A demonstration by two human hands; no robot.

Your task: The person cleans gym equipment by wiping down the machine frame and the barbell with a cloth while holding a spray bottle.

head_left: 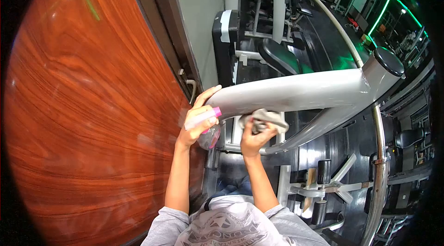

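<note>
My left hand (195, 124) is closed around a spray bottle (209, 138) with a pink and white spray head and a clear body. Its upper fingers rest against the left end of a thick grey machine frame tube (296, 91). In my right hand (257, 140) is a bunched grey cloth (270, 118), slightly blurred, at the lower side of that tube. My right fingers are wrapped into the folds, so part of the cloth is hidden.
A glossy wood-grain panel (88, 107) fills the left side, with a door handle (191, 87) near its edge. Behind the tube stands a padded black seat (279, 56). A chrome bar (380, 167) runs down the right, beside black foam rollers (324, 172).
</note>
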